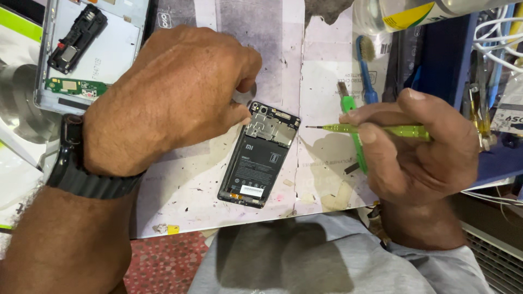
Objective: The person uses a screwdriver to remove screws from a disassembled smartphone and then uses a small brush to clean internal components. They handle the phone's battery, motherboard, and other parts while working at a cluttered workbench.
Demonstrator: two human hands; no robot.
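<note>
An opened black phone [260,154] lies back-up on a stained white work mat [196,201], its battery and metal shield showing. My left hand [174,92] rests above its top left corner with fingers curled; the fingertips are hidden, so what they pinch cannot be seen. A black watch sits on that wrist. My right hand [419,147] grips a thin green screwdriver [376,129] held level, its tip pointing left and stopping just right of the phone's top edge.
A light phone back frame [87,51] with a black part and a small green board lies at the upper left. A blue brush [366,68] and green tweezers [354,136] lie right of the phone. White cables and a plastic bottle crowd the upper right.
</note>
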